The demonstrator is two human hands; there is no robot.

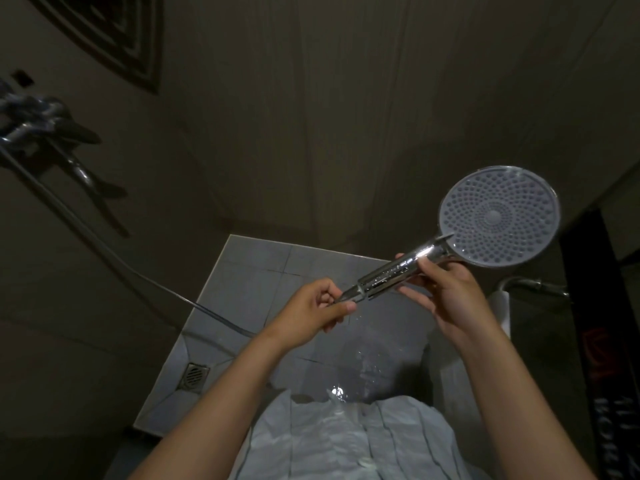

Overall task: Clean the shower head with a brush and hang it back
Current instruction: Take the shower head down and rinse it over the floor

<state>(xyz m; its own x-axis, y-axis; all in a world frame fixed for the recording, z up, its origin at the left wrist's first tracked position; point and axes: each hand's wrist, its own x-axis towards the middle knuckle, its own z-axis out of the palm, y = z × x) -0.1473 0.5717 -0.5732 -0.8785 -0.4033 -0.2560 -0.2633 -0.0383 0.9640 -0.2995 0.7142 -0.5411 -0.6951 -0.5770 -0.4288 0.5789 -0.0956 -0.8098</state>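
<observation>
Pale shirt cloth (pixel 346 441) fills the bottom of the view, and both forearms reach out over it above the wet tiled floor (pixel 277 261); the floor drain (pixel 195 375) sits low on the left. Held up between the hands, the shower head (pixel 498 214) is tilted up to the right, its round nozzle face turned towards the camera. The left hand (pixel 311 306) has its fingers curled round the lower end of the chrome handle (pixel 391 275), where the hose (pixel 104 247) joins it; the right hand (pixel 446 289) grips the handle just below the head, thumb on top and fingers wrapped beneath, the lower ones looser. The hose runs away left and up to the mixer tap (pixel 38 123) on the wall.

No brush shows anywhere; whether the face is already scrubbed I cannot tell, though drops on the handle suggest it is wet. I judge this to be a moment of holding or inspecting, not scrubbing. If brushing comes next, one hand must let go to fetch the brush while the other steadies the handle; if hanging, the holder is out of sight, so the head must be carried to it without kinking the hose.
</observation>
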